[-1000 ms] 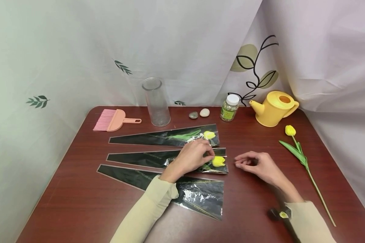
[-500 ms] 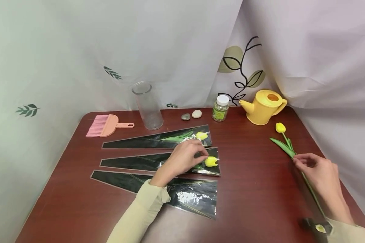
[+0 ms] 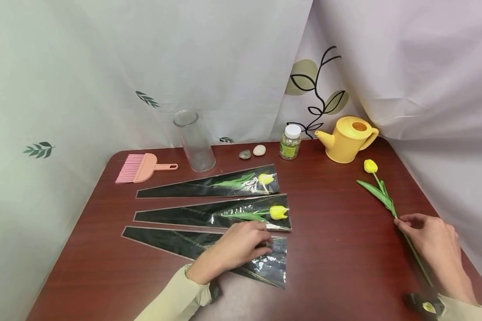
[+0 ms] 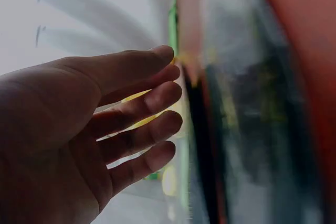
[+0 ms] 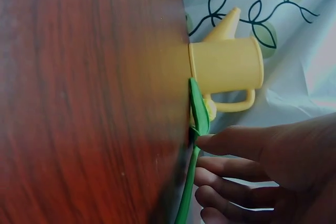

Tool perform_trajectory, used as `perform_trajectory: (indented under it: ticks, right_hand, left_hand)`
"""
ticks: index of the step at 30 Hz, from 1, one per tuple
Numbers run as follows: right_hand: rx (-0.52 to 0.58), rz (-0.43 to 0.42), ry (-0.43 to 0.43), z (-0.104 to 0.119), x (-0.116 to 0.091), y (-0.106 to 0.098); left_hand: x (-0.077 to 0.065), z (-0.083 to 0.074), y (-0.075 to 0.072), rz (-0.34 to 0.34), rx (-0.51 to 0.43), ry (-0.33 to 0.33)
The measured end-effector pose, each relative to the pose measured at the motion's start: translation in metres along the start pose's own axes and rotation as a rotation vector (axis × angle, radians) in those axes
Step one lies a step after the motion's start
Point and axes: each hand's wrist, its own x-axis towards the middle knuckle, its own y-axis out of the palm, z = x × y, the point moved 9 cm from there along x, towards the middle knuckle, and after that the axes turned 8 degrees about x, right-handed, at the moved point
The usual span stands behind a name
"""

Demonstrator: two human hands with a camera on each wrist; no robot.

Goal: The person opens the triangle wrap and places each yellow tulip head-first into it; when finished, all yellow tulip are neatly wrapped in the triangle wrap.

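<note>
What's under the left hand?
The nearest black flower sleeve lies below the left hand. Its narrow end and wide edge show; the part the hand covers can't be seen.

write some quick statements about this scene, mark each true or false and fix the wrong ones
1. The right hand is at the stem of the loose tulip. True.
2. The jar stands between the vase and the watering can. True.
3. The vase lies on its side. False: it stands upright.
4. The left hand is over the near sleeve. True.
5. A tulip shows in each of the three sleeves. False: the far sleeve shows one, the middle sleeve another, the near sleeve none.
6. The watering can is pink. False: it is yellow.
</note>
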Motion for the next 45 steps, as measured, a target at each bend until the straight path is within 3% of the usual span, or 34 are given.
perform_trajectory:
  ticks: [9, 23, 33, 45]
  right_hand:
    - [0.000, 0.035, 0.009, 0.001, 0.002, 0.003]
    - [-0.008, -0.024, 0.016, 0.000, 0.002, 0.000]
    - [0.037, 0.034, 0.070, -0.008, 0.004, 0.002]
    - [0.105, 0.037, 0.144, -0.012, -0.005, -0.005]
  left_hand:
    - [-0.010, -0.004, 0.017, -0.002, 0.004, -0.004]
    - [-0.009, -0.008, 0.016, -0.080, -0.027, 0.027]
    - [-0.007, -0.007, 0.013, -0.098, -0.009, -0.019]
    - [-0.007, -0.007, 0.005, -0.142, -0.006, -0.027]
